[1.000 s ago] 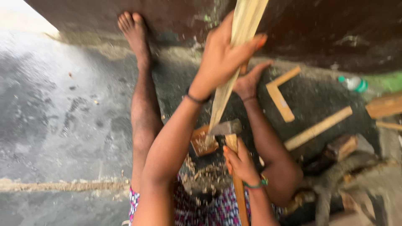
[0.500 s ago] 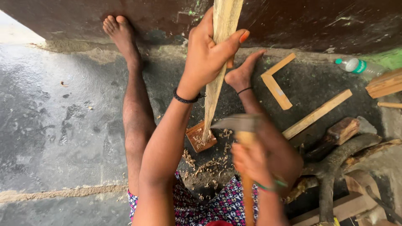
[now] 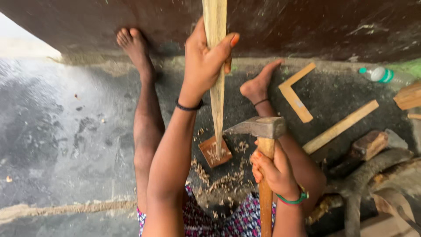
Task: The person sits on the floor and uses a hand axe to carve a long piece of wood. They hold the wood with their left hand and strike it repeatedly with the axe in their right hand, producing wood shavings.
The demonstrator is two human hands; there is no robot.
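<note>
Left hand (image 3: 204, 66) gripping upright wooden stick (image 3: 216, 79), tip on small wood block (image 3: 215, 151); right hand (image 3: 274, 173) clenched round adze handle (image 3: 265, 193), blade beside stick.

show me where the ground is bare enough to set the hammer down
The widest bare patch is the grey concrete floor, bordered by the outstretched leg and the dark wall. It is crowded around the small reddish wood block, ringed by shavings, and on the other side, where pale wooden strips and dark wood chunks lie.
</note>
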